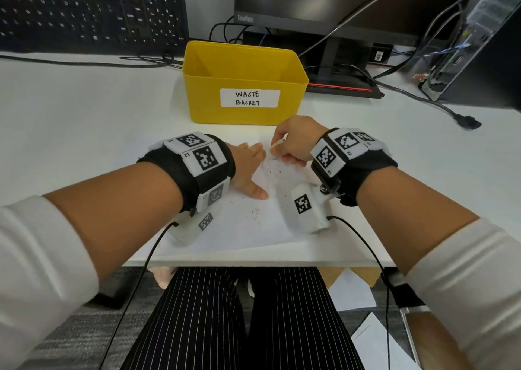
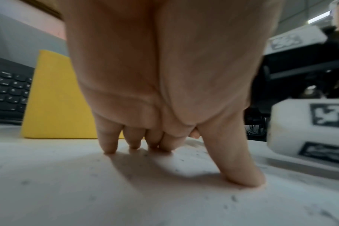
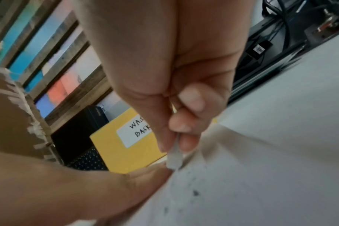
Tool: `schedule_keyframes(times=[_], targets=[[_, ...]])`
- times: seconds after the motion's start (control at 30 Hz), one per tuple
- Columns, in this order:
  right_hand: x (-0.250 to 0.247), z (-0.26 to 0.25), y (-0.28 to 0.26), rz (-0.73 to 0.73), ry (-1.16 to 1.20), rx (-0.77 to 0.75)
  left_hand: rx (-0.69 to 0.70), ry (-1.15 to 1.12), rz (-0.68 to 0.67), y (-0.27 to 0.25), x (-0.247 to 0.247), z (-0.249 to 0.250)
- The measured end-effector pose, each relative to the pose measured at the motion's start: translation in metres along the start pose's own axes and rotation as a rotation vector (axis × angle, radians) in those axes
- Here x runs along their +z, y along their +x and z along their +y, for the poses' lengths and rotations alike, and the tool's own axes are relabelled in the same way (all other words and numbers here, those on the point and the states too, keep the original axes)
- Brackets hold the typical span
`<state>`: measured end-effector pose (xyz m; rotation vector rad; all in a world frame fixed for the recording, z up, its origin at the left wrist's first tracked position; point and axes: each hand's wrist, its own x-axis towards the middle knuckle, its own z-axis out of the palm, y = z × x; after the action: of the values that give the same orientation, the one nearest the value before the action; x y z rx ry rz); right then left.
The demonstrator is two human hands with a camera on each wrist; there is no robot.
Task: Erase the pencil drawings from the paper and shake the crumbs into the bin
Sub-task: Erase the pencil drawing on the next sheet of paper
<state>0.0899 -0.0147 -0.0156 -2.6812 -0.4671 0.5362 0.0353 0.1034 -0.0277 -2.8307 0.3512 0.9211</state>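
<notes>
A white sheet of paper (image 1: pixel 253 228) lies on the desk near its front edge, strewn with dark eraser crumbs (image 1: pixel 255 211). My left hand (image 1: pixel 248 169) presses flat on the paper, fingertips (image 2: pixel 110 146) and thumb down on it. My right hand (image 1: pixel 293 144) pinches a small white eraser (image 1: pixel 275 149), whose tip (image 3: pixel 174 160) touches the paper just beside the left fingers. The yellow bin (image 1: pixel 242 85), labelled "WASTE BASKET", stands open just behind both hands.
A black keyboard (image 1: pixel 90 11) leans at the back left. A monitor stand (image 1: pixel 332 68), cables (image 1: pixel 423 99) and a computer case (image 1: pixel 473 37) fill the back right. The desk's front edge (image 1: pixel 253 262) is close below the paper. Loose papers (image 1: pixel 363 327) lie on the floor.
</notes>
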Motion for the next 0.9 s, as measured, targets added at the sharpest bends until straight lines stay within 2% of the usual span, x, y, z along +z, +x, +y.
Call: schedule_keyframes(times=[0.17,0.37,0.43,0.53,0.67,0.77,0.83,0.9], targets=[[0.002,-0.006,-0.007,-0.002,-0.107,-0.046,-0.006,-0.002,-0.007,0.001,0.001,0.001],[0.006,-0.005,-0.022,-0.198,-0.132,-0.077,-0.023,0.047,-0.029,0.005,0.000,0.002],[0.005,-0.009,-0.014,-0.153,-0.124,-0.063,-0.018,0.033,-0.024,0.004,0.001,0.001],[0.004,-0.012,0.000,0.009,-0.098,-0.019,-0.012,0.006,-0.007,0.005,0.002,-0.001],[0.007,-0.010,-0.008,-0.022,-0.112,-0.060,-0.019,-0.006,-0.016,0.006,0.002,-0.003],[0.011,-0.006,-0.025,-0.133,-0.015,-0.055,-0.026,0.018,-0.031,0.006,0.001,-0.001],[0.011,-0.008,-0.031,-0.235,-0.026,-0.050,-0.029,0.020,-0.035,0.005,0.000,0.000],[0.005,-0.013,-0.026,-0.266,-0.062,-0.042,-0.025,0.000,-0.020,0.005,0.001,-0.001]])
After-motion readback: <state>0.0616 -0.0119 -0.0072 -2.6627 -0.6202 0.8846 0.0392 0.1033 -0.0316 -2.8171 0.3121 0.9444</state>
